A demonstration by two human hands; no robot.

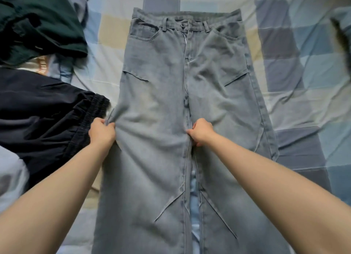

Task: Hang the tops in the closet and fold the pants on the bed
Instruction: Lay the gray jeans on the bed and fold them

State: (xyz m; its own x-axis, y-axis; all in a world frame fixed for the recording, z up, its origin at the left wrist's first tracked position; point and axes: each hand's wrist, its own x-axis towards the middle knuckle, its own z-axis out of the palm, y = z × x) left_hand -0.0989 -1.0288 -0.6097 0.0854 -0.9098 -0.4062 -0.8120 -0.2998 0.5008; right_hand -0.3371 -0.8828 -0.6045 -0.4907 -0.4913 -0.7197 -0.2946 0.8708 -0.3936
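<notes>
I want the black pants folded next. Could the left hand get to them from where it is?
Probably yes: the left hand grips the jeans right beside the black pants, nothing between, but must let go first.

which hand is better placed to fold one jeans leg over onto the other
Left, probably. The left hand already pinches the outer edge of the jeans, so it can carry that leg across. The right hand grips the inseam at the crotch, the fold line, better suited to anchoring.
</notes>
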